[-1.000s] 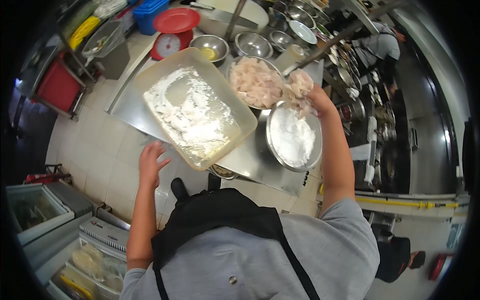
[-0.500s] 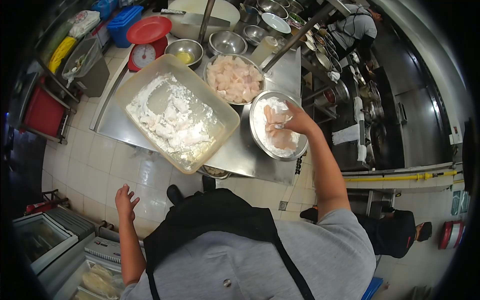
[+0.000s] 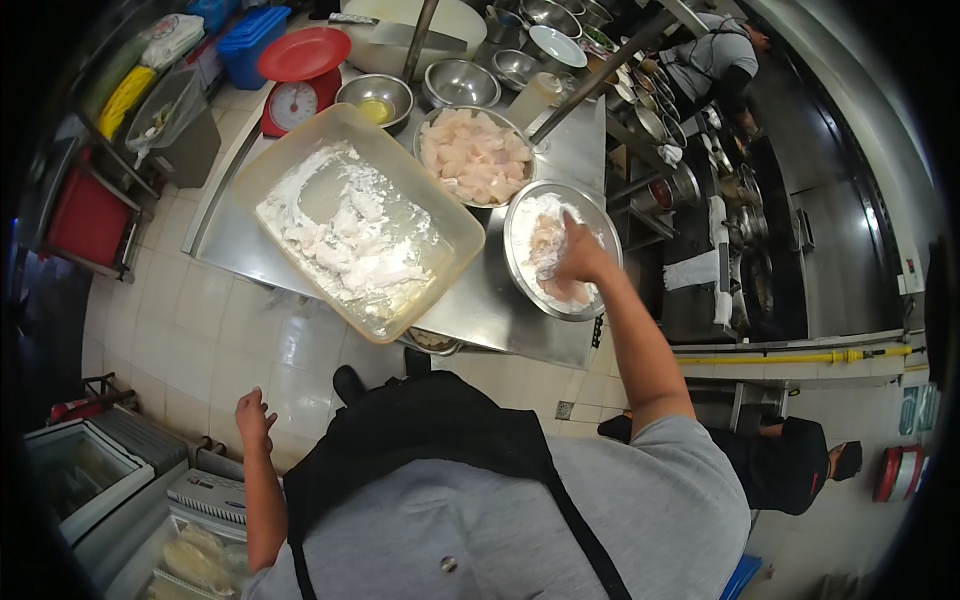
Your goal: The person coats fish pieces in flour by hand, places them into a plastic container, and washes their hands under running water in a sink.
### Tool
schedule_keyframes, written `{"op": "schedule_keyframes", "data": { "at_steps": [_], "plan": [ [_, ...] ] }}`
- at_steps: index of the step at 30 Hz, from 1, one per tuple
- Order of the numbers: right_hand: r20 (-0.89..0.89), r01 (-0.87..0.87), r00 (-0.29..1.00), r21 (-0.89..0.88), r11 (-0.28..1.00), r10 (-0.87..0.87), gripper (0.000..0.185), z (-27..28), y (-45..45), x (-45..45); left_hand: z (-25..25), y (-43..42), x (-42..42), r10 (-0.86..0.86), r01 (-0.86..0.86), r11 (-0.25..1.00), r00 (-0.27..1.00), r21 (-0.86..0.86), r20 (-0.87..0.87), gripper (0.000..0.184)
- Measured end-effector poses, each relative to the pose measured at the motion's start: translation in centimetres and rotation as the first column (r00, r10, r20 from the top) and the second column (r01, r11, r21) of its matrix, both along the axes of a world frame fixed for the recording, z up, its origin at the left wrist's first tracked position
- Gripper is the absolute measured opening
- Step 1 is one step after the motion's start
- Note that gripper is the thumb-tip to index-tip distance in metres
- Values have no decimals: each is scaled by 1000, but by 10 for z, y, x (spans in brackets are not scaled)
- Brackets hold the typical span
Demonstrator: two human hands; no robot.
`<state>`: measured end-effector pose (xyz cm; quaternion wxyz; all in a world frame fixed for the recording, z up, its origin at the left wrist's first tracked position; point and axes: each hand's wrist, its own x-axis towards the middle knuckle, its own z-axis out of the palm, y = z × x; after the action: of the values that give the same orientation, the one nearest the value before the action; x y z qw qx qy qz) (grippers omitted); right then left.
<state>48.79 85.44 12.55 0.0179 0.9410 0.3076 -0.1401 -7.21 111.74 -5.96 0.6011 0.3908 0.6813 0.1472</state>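
My right hand (image 3: 582,254) is down in a steel bowl (image 3: 611,230) of white flour (image 3: 524,222), where pale pieces of raw meat (image 3: 547,240) lie partly coated. Its visible fingers look stretched out against the flour and pieces; their tips are partly hidden. To the left of that bowl, another bowl (image 3: 417,158) is heaped with uncoated raw meat pieces (image 3: 475,155). A large translucent plastic tub (image 3: 460,232) beside them has floured pieces (image 3: 365,255) and loose flour across its bottom. My left hand (image 3: 256,418) hangs off the table at my side, fingers loosely apart, holding nothing.
Behind the tub on the steel table (image 3: 490,315) stand a red scale (image 3: 295,103), a bowl of yellow liquid (image 3: 376,108) and an empty-looking steel bowl (image 3: 462,84). A wide knife (image 3: 420,36) lies on a white round surface. Other people (image 3: 705,60) are nearby.
My right hand has moved lower and deeper into the flour bowl, with its fingers pressed among the pieces. My left hand has shifted slightly downward, its fingers curled more loosely.
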Motion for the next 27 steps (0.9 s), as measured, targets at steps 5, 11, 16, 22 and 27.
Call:
{"op": "schedule_keyframes", "data": {
  "at_steps": [5, 11, 16, 22, 27],
  "plan": [
    [108, 124, 983, 199, 972, -147, 78, -9, 0, 1, -14, -1, -8, -47, 47, 999, 998, -8, -50, 37],
    [-59, 67, 996, 117, 991, -61, 91, 17, -4, -13, -24, 5, -17, -10, 11, 1000, 998, 15, -66, 35],
    [-84, 180, 981, 60, 982, -175, 104, 18, 0, -8, -24, 6, -14, -52, 52, 999, 996, -4, -75, 34],
    [22, 5, 1000, 149, 989, -9, 104, -17, 21, -23, -27, 19, 3, -108, 108, 994, 994, -29, 5, 47],
    [165, -12, 986, 203, 979, -22, 76, -57, 2, 34, -24, 33, 14, -195, 195, 972, 981, 130, -13, 40]
  ]
}}
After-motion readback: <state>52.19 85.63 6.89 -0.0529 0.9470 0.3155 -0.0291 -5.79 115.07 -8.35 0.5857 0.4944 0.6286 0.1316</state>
